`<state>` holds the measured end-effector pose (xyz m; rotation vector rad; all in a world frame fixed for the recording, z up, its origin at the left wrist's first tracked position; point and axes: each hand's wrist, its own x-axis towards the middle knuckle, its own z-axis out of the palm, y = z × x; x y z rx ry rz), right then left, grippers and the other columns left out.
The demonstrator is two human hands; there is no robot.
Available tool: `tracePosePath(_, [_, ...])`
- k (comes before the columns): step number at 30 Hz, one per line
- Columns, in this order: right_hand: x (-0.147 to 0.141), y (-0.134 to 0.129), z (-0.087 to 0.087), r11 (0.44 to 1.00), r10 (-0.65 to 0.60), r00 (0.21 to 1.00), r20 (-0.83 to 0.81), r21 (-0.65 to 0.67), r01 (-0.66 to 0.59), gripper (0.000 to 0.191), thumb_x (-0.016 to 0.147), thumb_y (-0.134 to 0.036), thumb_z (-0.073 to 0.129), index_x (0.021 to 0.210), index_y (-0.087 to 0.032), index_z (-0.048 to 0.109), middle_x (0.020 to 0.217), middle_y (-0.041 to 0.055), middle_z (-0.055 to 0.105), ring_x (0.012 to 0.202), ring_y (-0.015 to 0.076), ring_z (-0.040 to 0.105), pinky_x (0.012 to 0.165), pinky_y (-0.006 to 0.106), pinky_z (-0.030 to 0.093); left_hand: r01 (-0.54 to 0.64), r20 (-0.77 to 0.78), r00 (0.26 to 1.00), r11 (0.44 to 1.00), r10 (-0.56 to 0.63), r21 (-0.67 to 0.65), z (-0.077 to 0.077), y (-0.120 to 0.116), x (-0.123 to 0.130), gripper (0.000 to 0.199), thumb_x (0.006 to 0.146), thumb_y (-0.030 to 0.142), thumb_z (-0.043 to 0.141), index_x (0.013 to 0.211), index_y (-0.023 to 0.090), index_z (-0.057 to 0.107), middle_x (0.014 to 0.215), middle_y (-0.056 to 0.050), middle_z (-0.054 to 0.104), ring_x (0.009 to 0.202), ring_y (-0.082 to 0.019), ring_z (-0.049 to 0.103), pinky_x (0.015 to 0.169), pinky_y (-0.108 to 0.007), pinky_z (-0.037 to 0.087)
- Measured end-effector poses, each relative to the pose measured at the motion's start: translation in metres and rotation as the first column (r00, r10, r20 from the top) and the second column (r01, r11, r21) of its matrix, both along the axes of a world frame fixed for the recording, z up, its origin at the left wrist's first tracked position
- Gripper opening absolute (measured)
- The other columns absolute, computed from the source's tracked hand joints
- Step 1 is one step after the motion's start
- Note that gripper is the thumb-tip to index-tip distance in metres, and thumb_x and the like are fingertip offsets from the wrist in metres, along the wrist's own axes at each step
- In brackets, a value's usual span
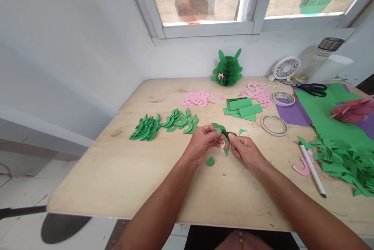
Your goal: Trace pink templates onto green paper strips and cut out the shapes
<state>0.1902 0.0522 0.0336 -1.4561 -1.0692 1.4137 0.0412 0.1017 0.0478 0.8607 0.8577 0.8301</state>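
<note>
Arms out; R hand: scissors; L hand: paper

Head view, forward and down
Close above the left hand and right hand, it faces across the tabletop toward the window.

Scissors partly hidden (right hand).

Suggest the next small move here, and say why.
Probably a short snip into the green paper: the left hand holds it, the right hand grips what look like dark-bladed scissors right at it, and a loose green scrap lies below.
</note>
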Motion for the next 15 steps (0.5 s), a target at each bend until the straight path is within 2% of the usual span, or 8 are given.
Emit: tracePosePath(15, [-0.0001,0.0005,-0.0006,1.0,-0.006,1.0,0.015,-0.007,0.006,0.052,0.078,-0.067,0.051,0.066,-0.017,0.06,0.04,-0.0083,0.03,0.037,0.0066,0.018,0.04,0.025,0.011,0.005,-0.001,1.0,1.0,-0.005,-0.002,-0.0003,0.0005,-0.0001,0.029,0.06,0.024,0.076,0.066,0.017,0.048,0.061,0.0,0.065,0.056,-0.012,0.062,0.056,-0.023,0.046])
